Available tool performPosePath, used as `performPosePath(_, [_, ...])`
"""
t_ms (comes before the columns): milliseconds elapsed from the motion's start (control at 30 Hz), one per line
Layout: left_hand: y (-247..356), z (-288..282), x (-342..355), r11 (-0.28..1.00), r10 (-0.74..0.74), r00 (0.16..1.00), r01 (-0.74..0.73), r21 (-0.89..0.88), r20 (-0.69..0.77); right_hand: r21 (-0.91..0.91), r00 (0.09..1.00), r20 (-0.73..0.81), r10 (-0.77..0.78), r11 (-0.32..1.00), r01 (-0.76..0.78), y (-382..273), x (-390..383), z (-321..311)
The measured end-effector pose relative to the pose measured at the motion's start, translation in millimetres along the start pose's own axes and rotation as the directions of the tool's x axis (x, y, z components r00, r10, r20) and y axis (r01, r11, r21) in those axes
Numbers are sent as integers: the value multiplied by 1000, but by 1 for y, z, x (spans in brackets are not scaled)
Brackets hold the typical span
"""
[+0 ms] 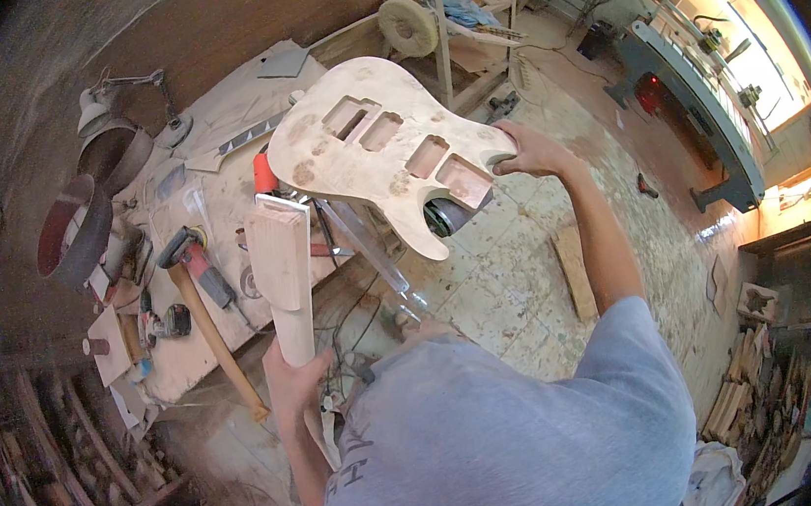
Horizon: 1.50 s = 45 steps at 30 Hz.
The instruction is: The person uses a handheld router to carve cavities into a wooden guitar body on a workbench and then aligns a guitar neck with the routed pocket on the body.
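Note:
An unpainted pale wooden electric guitar body (pixel 387 97) is raised over the bench's right side, its routed cavities facing up. My right hand (pixel 531 149) is closed on its right edge, by the cutaway. Upright in my left hand (pixel 294 371) is a pale guitar neck (pixel 279 251), its broad headstock end uppermost; the fingers are wrapped round the shaft. Its lower part runs down along my left forearm. Body and neck are apart. A red cylinder (pixel 264 172) shows partly behind the body's left edge, and a dark round object (pixel 449 213) is mostly hidden beneath it.
The cluttered workbench (pixel 180 361) carries a hammer (pixel 217 342), a red-and-grey power tool (pixel 208 274), a drill (pixel 171 322) and a desk lamp (pixel 101 115). A buffing wheel (pixel 408 27) stands behind. On the floor lies a plank (pixel 575 270); a grey machine (pixel 697 114) stands right.

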<state>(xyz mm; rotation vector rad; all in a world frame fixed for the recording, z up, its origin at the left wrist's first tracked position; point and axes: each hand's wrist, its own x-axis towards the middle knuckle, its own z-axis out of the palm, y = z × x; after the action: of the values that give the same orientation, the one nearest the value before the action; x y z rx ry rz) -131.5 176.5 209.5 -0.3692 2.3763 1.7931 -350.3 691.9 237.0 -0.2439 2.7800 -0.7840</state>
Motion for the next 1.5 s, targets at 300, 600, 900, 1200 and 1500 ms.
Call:
performPosePath(300, [45,4,40,971,238,969,-239,10,70,-672,880,-397,-259,736,-87,-24,-46,27])
performPosePath(600, [157,65,42,864,468,789,-503,-19,397,506,814,-462,-353,648,569,-200,-135,63])
performPosePath(900, [165,143,29,568,781,387,-768,-297,490,401,569,-823,-4,704,585,-238,-200,42])
performPosePath(1200, [127,173,184,655,721,590,-751,-81,363,-275,820,-547,-169,961,15,-151,-179,17])
performPosePath(1500, [124,197,229,614,707,465,-778,-136,533,-361,937,-340,80,909,-209,-103,-153,39])
